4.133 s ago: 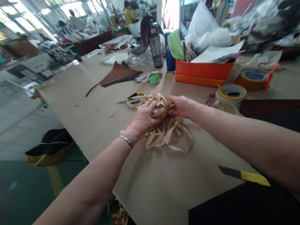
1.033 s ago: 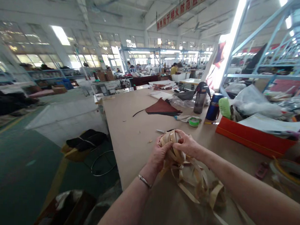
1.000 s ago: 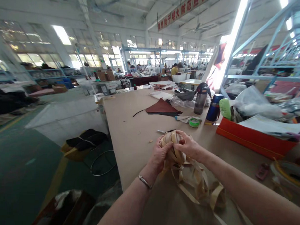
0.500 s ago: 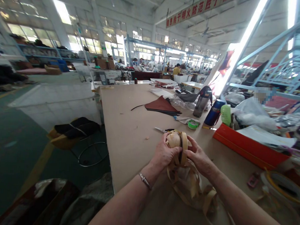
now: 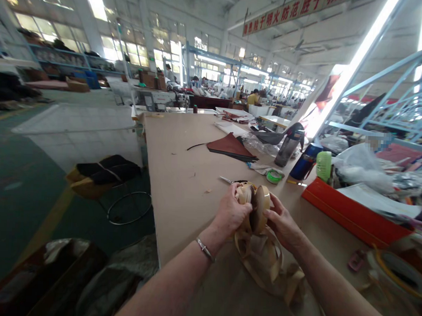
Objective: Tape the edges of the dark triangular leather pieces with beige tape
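Above the table's near part, my left hand (image 5: 231, 214) is closed around a tan roll of tape (image 5: 244, 195). My right hand (image 5: 284, 226) grips a second tan roll (image 5: 263, 204), its flat side facing the first. A dark gap shows between the two rolls, which sit close together; whether they touch low down I cannot tell. Loose tan strips (image 5: 275, 261) hang and curl below both hands onto the table and my lap area. Scissors (image 5: 226, 179) lie just beyond my left hand, their handles partly hidden behind the roll.
Brown and black cut pieces (image 5: 229, 145) lie farther up the table (image 5: 171, 175). To the right stand a dark bottle (image 5: 289, 145), a blue flask (image 5: 306, 161), a green tape roll (image 5: 274, 176) and an orange box (image 5: 351, 213). A stool (image 5: 103, 172) is at the left.
The right-hand roll has tilted away from the left one, widening the dark gap between them. The view has shifted slightly.
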### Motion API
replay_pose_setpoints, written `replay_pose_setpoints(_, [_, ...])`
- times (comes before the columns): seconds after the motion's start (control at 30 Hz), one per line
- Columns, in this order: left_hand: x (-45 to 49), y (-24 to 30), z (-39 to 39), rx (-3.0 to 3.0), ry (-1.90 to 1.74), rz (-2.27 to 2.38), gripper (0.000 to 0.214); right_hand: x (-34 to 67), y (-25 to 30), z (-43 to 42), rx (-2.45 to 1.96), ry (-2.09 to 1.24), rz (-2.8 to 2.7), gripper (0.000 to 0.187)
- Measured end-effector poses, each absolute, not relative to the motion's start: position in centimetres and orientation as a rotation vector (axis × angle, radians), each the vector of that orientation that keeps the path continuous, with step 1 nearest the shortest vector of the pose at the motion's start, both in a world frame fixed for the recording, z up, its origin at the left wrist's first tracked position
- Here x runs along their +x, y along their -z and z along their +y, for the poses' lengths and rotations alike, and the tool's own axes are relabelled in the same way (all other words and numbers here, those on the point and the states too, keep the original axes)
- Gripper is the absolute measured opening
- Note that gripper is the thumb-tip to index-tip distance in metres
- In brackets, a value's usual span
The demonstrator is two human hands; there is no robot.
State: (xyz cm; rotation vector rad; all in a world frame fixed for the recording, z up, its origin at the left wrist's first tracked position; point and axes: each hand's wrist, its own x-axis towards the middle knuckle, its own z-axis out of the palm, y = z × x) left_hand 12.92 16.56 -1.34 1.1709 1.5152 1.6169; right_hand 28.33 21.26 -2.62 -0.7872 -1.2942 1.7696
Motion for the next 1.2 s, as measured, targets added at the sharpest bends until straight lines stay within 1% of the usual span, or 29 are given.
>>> replay_pose_setpoints(0.13, [13.3,1.4,16.7,1.187,-1.605,1.488,0.066,28.0,2.4,21.1,-0.768,-1.764,-1.36,0.086])
replay_pose_setpoints(0.3, [12.6,2.2,17.5,1.047,-1.685,1.65,0.056,27.8,2.6,20.9,-0.741,-1.771,-1.27,0.079])
replay_pose_setpoints(0.5, [11.6,3.8,17.7,0.783,-1.809,1.614,0.048,28.2,2.9,21.1,-0.71,-1.778,-1.078,0.061])
replay_pose_setpoints(0.63, [11.2,4.8,17.5,0.558,-1.891,1.45,0.04,29.6,2.4,21.6,-0.671,-1.751,-1.008,0.047])
replay_pose_setpoints(0.73, [10.9,5.0,17.3,0.442,-1.911,1.316,0.04,31.4,1.6,22.2,-0.674,-1.726,-0.968,0.037])
replay_pose_setpoints(0.83, [10.6,4.2,17.1,0.382,-1.912,1.219,0.036,34.1,0.4,22.8,-0.686,-1.669,-0.914,0.032])
replay_pose_setpoints(1.0, [11.2,1.1,17.1,0.359,-1.89,1.095,0.034,39.4,-1.9,23.0,-0.715,-1.557,-0.839,0.034])
replay_pose_setpoints(1.1, [13.2,-0.8,18.0,0.381,-1.841,1.03,0.03,42.5,-2.8,22.7,-0.732,-1.487,-0.807,0.034])
replay_pose_setpoints(1.2, [16.5,-1.5,19.9,0.406,-1.751,1.004,0.025,45.0,-3.4,22.2,-0.744,-1.424,-0.767,0.029])
